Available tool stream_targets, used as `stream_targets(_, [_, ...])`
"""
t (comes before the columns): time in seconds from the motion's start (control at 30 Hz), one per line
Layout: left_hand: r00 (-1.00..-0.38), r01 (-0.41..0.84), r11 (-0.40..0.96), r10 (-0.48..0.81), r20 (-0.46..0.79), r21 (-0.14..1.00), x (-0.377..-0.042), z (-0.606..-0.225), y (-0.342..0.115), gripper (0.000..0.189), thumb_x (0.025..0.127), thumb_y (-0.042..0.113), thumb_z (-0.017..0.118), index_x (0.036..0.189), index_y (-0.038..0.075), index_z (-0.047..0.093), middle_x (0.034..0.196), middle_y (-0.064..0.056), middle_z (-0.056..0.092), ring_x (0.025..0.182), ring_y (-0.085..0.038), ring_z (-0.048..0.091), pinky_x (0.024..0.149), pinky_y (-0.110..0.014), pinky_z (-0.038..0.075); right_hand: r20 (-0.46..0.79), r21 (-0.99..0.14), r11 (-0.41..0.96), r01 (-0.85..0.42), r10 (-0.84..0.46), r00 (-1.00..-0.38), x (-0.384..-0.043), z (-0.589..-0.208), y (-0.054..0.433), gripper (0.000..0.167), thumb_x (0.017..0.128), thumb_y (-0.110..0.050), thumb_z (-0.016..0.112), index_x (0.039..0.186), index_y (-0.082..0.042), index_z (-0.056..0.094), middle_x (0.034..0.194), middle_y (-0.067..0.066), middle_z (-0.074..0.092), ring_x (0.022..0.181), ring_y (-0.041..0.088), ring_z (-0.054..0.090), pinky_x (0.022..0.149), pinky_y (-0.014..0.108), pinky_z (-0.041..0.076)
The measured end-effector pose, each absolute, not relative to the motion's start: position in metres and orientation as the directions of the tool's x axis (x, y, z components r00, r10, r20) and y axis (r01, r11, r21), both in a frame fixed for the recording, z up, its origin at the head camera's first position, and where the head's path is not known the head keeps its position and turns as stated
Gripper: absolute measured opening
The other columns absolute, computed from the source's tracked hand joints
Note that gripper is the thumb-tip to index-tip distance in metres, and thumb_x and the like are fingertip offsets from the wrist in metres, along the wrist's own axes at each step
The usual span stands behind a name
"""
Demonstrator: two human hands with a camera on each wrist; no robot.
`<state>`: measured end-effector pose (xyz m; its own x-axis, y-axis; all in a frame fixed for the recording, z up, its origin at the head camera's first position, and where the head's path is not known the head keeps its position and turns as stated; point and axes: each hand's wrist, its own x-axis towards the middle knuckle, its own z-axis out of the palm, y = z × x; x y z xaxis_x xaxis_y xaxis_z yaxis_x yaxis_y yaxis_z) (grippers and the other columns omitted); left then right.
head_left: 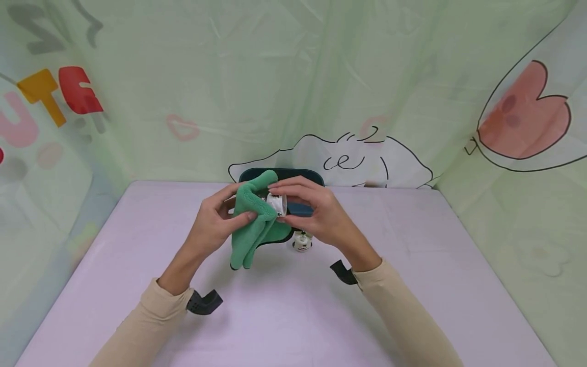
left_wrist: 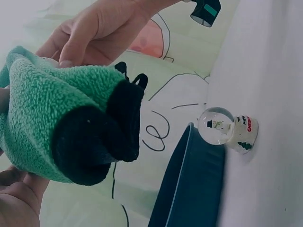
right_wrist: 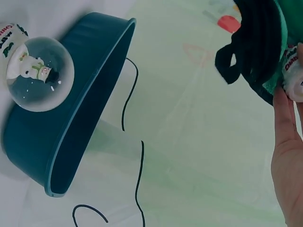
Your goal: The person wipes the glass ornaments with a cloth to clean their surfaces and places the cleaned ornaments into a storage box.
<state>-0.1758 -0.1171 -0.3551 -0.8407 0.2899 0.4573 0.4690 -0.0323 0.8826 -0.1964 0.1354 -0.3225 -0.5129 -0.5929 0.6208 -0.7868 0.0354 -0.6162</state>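
Observation:
In the head view my left hand grips a green plush cloth with dark edging, its thumb pressed on the front. My right hand pinches the white printed base of a small snow globe, whose other end is covered by the cloth. The right wrist view shows red lettering on that held snow globe. A second snow globe, with a snowman inside and a white base, stands upright on the table just below the hands.
Behind the hands a dark teal plastic basin stands on the table near its back edge, close to the standing snow globe. The table has a pale lilac cover. Printed light green curtains hang around its back and sides.

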Motion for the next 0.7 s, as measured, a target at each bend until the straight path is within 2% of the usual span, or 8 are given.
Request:
stream_targets(0.2, [-0.818,0.501,-0.036,0.308,0.487,0.865,-0.1741,-0.3552,-0.1162,0.053,0.087,-0.008,0.073,0.138,0.0,0.058,0.126,-0.012,0.063,0.105,-0.02,0.069,0.08,-0.033,0.062,0.606,-0.634,0.049,-0.772,-0.589,-0.535,-0.1948,-0.3212,0.1358,0.052,0.078,0.003,0.085,0.127,-0.002,0.068,0.12,0.007,0.065,0.109,0.021,0.066,0.094,0.035,0.058])
stream_targets(0.33, [-0.796,0.537,-0.04,0.309,0.521,0.843,-0.1739,-0.3554,-0.1161,0.055,0.086,-0.012,0.073,0.138,-0.001,0.058,0.123,-0.012,0.063,0.105,-0.017,0.069,0.082,-0.032,0.061,0.581,-0.668,0.064,-0.742,-0.578,-0.573,-0.1931,-0.3208,0.1359,0.051,0.079,0.002,0.085,0.128,-0.004,0.068,0.117,0.006,0.066,0.104,0.021,0.068,0.091,0.035,0.059])
stream_targets(0.7, [-0.741,0.611,-0.041,0.322,0.589,0.791,-0.1737,-0.3552,-0.1173,0.058,0.083,-0.015,0.074,0.138,-0.001,0.058,0.126,-0.007,0.062,0.11,-0.019,0.063,0.086,-0.032,0.06,0.471,-0.79,0.087,-0.607,-0.549,-0.691,-0.1879,-0.317,0.1376,0.05,0.082,0.001,0.082,0.129,-0.007,0.066,0.119,0.005,0.067,0.102,0.021,0.07,0.088,0.036,0.06])
